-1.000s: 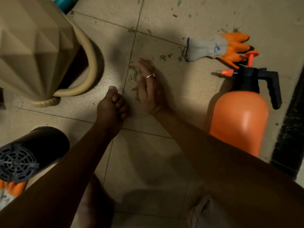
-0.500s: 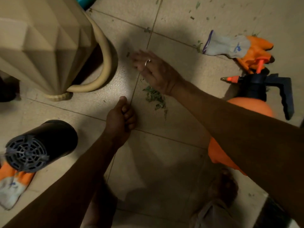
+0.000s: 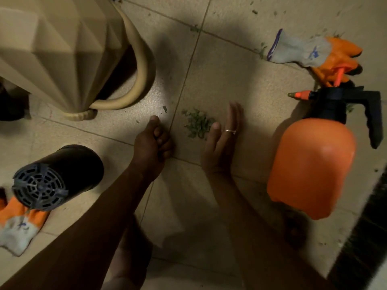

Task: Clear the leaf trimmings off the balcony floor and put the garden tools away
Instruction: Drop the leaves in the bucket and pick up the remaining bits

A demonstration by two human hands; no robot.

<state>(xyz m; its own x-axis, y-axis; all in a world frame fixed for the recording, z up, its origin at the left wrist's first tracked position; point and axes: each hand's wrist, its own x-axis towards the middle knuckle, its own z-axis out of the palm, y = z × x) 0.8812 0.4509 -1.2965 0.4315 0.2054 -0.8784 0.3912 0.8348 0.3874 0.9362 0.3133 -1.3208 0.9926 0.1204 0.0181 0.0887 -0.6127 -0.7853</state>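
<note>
A small pile of green leaf trimmings (image 3: 198,123) lies on the beige floor tiles between my two hands. My right hand (image 3: 222,141) stands on its edge just right of the pile, fingers straight, a ring on one finger. My left hand (image 3: 154,141) rests on the floor left of the pile as a closed fist; nothing shows inside it. An orange pressure sprayer (image 3: 312,164) with a black pump head stands to the right. One grey-and-orange glove (image 3: 310,51) lies beyond the sprayer, another glove (image 3: 18,222) at the lower left.
A black plastic pot (image 3: 56,176) lies on its side at the left, partly over the glove. A faceted beige planter (image 3: 54,49) on a beige saucer rim (image 3: 144,65) fills the upper left. Loose leaf bits (image 3: 254,11) dot the far tiles. A dark bristly edge (image 3: 360,248) runs along the right.
My right hand swept from the far side of the tile back toward me, gathering trimmings into a pile, and now stands right of it. My left fist stayed in place.
</note>
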